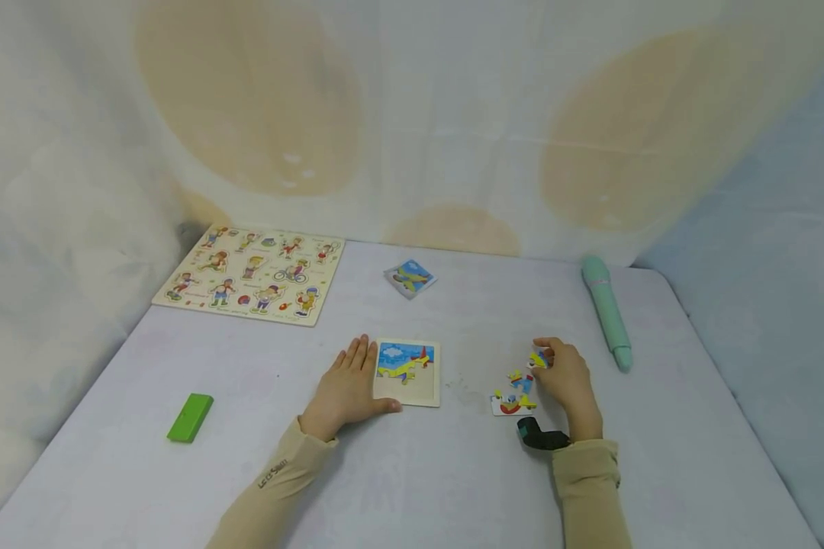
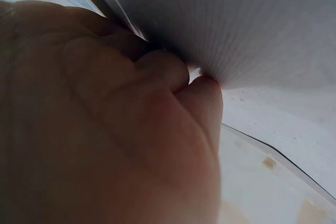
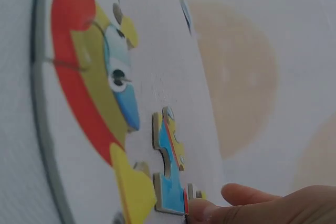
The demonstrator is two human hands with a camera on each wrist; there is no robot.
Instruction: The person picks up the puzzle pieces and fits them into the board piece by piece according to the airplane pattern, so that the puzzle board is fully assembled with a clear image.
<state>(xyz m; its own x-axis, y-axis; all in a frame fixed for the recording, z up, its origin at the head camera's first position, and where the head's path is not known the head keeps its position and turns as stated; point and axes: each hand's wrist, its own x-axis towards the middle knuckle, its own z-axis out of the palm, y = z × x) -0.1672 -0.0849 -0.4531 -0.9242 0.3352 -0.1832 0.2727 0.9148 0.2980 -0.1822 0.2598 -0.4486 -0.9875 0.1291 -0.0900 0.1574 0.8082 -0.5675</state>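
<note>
A small square puzzle board point(image 1: 422, 393) lies mid-table, its upper part filled with blue, yellow and red pieces. My left hand point(image 1: 349, 387) lies along its left side with straight fingers, the thumb at the lower left corner. To the right, my right hand point(image 1: 568, 381) pinches a yellow, white and blue puzzle piece point(image 1: 538, 360) between thumb and finger. Closer to me lie a blue and yellow piece point(image 1: 521, 382) and joined pieces point(image 1: 511, 408) with a red curve and an eye. In the left wrist view the palm hides most of the board.
A large sports-figure puzzle board point(image 1: 247, 278) lies back left. A small airplane picture card point(image 1: 410, 278) is at the back middle. There is a green block point(image 1: 190, 418) on the left and a mint-green microphone-shaped object point(image 1: 607, 314) on the right. Cloth hangs behind the table.
</note>
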